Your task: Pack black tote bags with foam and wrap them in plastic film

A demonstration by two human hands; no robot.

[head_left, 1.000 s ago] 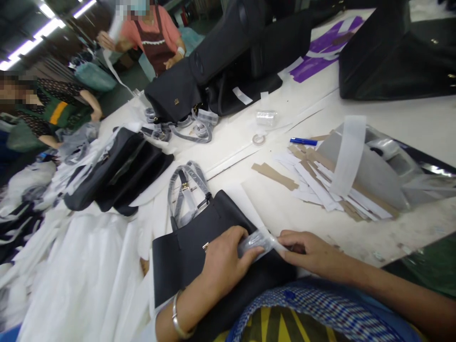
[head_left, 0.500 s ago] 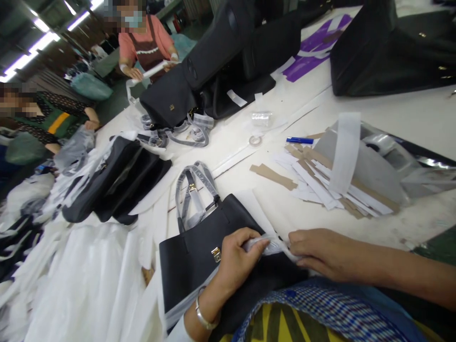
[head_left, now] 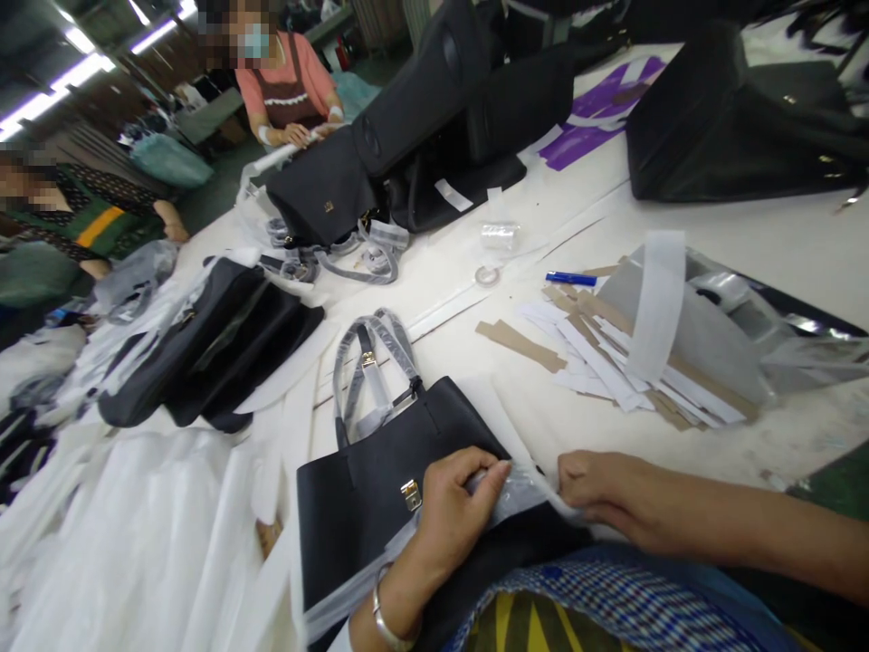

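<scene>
A black handbag (head_left: 370, 480) with a gold clasp lies in front of me, its wrapped handles (head_left: 349, 380) spread toward the far side. Over its near part runs clear plastic film (head_left: 520, 493). My left hand (head_left: 458, 507), with a bangle on the wrist, rests over the bag right of the clasp and pinches the film between thumb and fingers. At the bag's right side, my right hand (head_left: 597, 489) is closed on the other end of the film.
White paper (head_left: 156, 534) and stacked black pieces (head_left: 210, 344) lie left. Card strips (head_left: 611, 353), a blue marker (head_left: 571, 278) and a tape roll (head_left: 487, 276) lie right of centre. Black bags (head_left: 326, 186) stand farther back. Two people work across the table.
The film between my hands is spread wider, and my right hand is slightly lower and farther right. The person in pink has lowered the white roll.
</scene>
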